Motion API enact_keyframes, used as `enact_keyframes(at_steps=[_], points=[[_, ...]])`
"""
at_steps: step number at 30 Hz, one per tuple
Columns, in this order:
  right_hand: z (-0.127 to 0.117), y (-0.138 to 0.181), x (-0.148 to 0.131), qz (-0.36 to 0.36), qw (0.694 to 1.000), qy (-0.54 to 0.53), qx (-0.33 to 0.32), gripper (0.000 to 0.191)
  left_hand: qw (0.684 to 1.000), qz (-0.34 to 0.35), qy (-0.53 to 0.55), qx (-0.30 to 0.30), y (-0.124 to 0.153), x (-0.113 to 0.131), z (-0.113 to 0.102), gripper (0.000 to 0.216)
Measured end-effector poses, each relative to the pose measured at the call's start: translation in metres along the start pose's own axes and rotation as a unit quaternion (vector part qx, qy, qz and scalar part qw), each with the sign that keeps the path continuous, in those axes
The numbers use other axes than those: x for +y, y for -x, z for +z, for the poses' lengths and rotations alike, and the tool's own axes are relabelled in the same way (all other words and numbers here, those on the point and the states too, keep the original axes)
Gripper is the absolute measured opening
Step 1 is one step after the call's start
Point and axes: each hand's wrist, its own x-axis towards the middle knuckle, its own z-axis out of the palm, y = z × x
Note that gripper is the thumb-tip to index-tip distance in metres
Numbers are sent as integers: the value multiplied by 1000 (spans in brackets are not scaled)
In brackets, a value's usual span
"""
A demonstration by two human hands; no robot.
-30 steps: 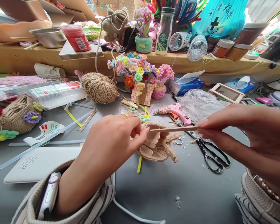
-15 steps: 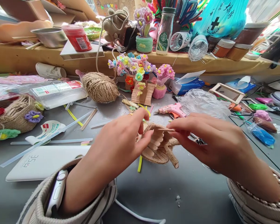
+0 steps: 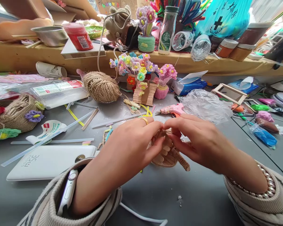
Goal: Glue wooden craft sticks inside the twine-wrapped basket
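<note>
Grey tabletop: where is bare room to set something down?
Bare tabletop shows between the curved white cable and striped right sleeve, apart from white crumbs, and this side of the flat white power bank. Crowded: beyond the left hand and right hand, around the pink glue gun.

Left hand (image 3: pixel 132 142), right hand (image 3: pixel 198 135): fingers (image 3: pixel 173 125) curled, tips nearly meeting; forearms (image 3: pixel 94 185) angled inward.

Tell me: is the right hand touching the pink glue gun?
Cannot tell. In the head view, the right hand overlaps part of the pink glue gun, hiding any contact or gap between them.
</note>
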Motion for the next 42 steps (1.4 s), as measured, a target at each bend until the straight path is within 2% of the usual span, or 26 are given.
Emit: enact_keyframes(at_steps=[10,23,30,37,42], points=[[3,0,-1,51,998,32,2,7,1000,14,10,10,-1,1,3,16],[-2,0,-4,119,991,38,-48,4,1000,16,26,-6,-3,0,3,22],[-2,0,-1,196,978,-24,-74,11,999,10,34,0,-7,-3,6,24],[0,-4,8,250,956,-111,-109,17,997,12,51,60,-6,-8,12,22],[0,-7,12,272,937,-169,-140,22,996,7,81,31,-8,-7,12,22]])
